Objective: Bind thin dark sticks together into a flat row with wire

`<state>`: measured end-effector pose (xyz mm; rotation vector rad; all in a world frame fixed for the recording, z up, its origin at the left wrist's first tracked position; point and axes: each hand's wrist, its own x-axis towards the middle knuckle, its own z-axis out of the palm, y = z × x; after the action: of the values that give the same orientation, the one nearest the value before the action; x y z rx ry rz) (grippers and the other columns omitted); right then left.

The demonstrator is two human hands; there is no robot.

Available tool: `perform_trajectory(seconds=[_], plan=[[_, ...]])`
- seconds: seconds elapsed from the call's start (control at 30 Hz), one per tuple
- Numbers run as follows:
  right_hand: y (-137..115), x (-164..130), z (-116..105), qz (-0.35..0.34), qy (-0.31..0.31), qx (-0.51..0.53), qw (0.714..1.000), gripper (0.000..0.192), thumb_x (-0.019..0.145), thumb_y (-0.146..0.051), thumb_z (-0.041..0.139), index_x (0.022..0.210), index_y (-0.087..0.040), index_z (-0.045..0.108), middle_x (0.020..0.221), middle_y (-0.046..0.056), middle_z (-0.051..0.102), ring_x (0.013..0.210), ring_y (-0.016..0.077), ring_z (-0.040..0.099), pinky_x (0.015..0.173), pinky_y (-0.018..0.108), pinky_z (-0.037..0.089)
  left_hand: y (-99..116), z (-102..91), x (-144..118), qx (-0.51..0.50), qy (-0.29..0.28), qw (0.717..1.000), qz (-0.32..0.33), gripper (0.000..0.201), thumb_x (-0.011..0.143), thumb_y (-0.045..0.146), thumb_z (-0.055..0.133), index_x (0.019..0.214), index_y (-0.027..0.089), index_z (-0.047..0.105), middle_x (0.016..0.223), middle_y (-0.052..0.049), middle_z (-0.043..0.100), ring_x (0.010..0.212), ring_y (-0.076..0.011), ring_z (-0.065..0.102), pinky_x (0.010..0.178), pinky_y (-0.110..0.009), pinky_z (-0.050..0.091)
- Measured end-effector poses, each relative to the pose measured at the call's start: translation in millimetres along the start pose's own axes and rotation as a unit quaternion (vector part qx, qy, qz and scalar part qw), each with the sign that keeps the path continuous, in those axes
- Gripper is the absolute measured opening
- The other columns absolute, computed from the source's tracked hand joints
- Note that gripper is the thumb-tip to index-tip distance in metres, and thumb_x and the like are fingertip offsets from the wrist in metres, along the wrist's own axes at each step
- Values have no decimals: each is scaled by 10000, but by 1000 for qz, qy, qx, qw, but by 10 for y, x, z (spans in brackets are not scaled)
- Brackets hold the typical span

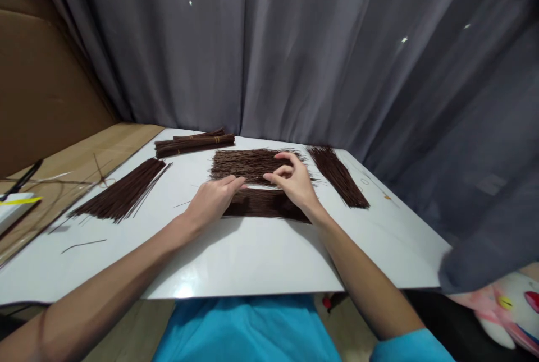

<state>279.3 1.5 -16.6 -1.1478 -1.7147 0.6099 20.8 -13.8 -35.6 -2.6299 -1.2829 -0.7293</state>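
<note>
Five dark stick piles on white worktop (pixel 252 261). Left hand (pixel 214 199) flat on near pile (pixel 265 205); right hand (pixel 295 179) pinching sticks from middle pile (pixel 248 164), fingers narrow. Tied bundle (pixel 193 143) behind.

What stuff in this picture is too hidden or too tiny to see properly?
Head view:
- Near stick pile: its middle is covered by the left hand and right hand.
- Fingertips: whether they pinch a single stick is too small to tell.
- Tied bundles: what binds them is too tiny to make out.
- Pink toy: cut off by the picture's edge and partly behind the grey curtain.
- Yellow-marked object: cut by the left edge.
</note>
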Motion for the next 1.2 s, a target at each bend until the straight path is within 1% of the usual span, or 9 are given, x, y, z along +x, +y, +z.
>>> perform_trajectory(seconds=[0.1, 0.2, 0.27, 0.33, 0.5, 0.63, 0.8, 1.03, 1.2], plan=[[-117, -41, -92, -117, 27, -165, 979, 562, 979, -463, 749, 1474, -259, 578, 1148, 87, 762, 952, 250, 725, 892, 411, 569, -7, -6, 12, -17, 3, 1000, -14, 298, 1105, 182, 459, 1296, 219, 685, 1022, -70, 750, 830, -205, 725, 665, -281, 476], [-244, -104, -89, -255, 5, -352, 901, 468, 1015, -379, 727, 1456, -263, 623, 1427, 142, 673, 1277, 335, 630, 1143, 533, 437, 2, -14, 11, -9, -12, 1000, -15, 287, 1107, 193, 462, 1267, 226, 697, 1022, -74, 746, 841, -210, 726, 656, -277, 456], [-273, -133, -31, -317, -17, -412, 854, 365, 1038, -322, 692, 1398, -268, 675, 1449, 130, 671, 1324, 332, 593, 1210, 557, 357, 12, -15, 10, -5, -19, 1000, -15, 284, 1113, 208, 459, 1264, 227, 698, 1021, -74, 743, 837, -209, 721, 648, -275, 442], [-243, -144, 48, -350, -30, -418, 838, 273, 1060, -232, 640, 1317, -273, 724, 1379, 95, 720, 1271, 285, 618, 1225, 527, 349, 20, -7, 11, -3, -19, 1000, -12, 282, 1129, 249, 448, 1240, 211, 704, 989, -75, 735, 804, -208, 703, 636, -282, 430], [-62, -144, 193, -368, -49, -347, 861, 269, 1092, -137, 545, 1192, -239, 772, 1152, 63, 798, 1038, 204, 684, 1183, 460, 419, 33, 42, 15, -49, -18, 998, 17, 350, 1151, 334, 418, 1082, 185, 727, 900, -63, 712, 750, -197, 660, 645, -292, 428], [9, -152, 210, -364, -66, -317, 873, 276, 1099, -148, 533, 1151, -248, 785, 1106, 62, 810, 964, 212, 678, 1077, 447, 476, 53, 48, 22, -128, -15, 991, 26, 373, 1152, 340, 417, 994, 190, 720, 928, -56, 741, 789, -198, 676, 697, -299, 460], [-5, -170, 200, -371, -82, -313, 870, 278, 1105, -147, 513, 1096, -215, 783, 1063, 72, 808, 914, 217, 650, 951, 414, 488, 57, 41, 32, -157, -29, 987, 29, 422, 1147, 360, 421, 850, 187, 665, 807, -42, 709, 714, -198, 658, 671, -313, 445], [-31, -200, 210, -390, -66, -325, 859, 273, 1129, -178, 500, 1071, -159, 765, 995, 70, 801, 854, 199, 636, 834, 362, 473, 91, 48, 36, -194, -27, 980, 22, 421, 1150, 371, 406, 858, 186, 645, 800, -39, 710, 698, -200, 655, 649, -322, 430], [-36, -212, 238, -377, -57, -334, 862, 285, 1130, -184, 493, 1070, -178, 771, 1024, 78, 801, 857, 200, 641, 791, 358, 464, 102, 54, 25, -176, -24, 984, 25, 389, 1156, 329, 378, 880, 180, 608, 781, -40, 675, 677, -194, 626, 650, -325, 416]])
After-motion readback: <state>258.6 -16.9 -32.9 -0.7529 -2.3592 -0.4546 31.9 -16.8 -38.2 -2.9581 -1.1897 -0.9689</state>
